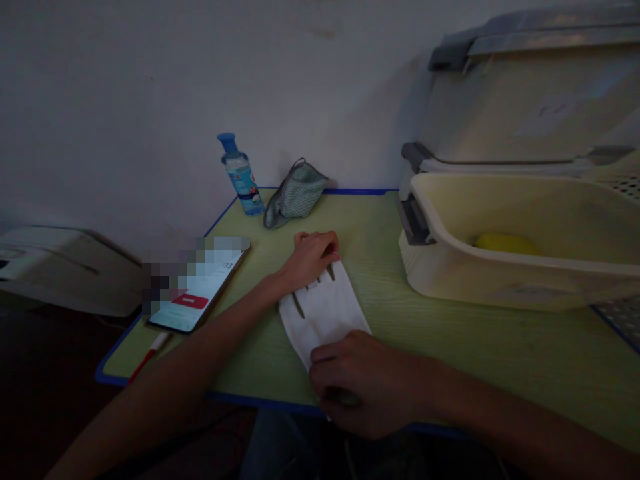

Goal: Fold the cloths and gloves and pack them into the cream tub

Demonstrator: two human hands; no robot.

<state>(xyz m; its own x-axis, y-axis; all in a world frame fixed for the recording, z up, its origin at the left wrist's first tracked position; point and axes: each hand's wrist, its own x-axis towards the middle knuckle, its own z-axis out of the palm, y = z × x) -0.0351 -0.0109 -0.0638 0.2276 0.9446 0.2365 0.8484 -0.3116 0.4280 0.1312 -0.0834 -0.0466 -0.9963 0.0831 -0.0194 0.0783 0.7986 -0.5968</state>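
A flat white piece that looks like folded cloth (327,303), with dark olive marks near its far end, lies on the table. My left hand (315,257) has its fingers curled over the far end of the cloth. At the near end, close to the table's front edge, my right hand (367,383) is closed on the cloth with bent fingers. Between the two hands the cloth is stretched out at a slight slant. The fingertips of both hands are partly hidden.
A phone (205,287) with a red-and-white cable (150,353) lies at left. Behind stand a blue-capped bottle (243,177) and a grey-green mesh pouch (297,193). At right, a cream basket (500,280) holds something yellow (505,243), before stacked lidded bins (500,107).
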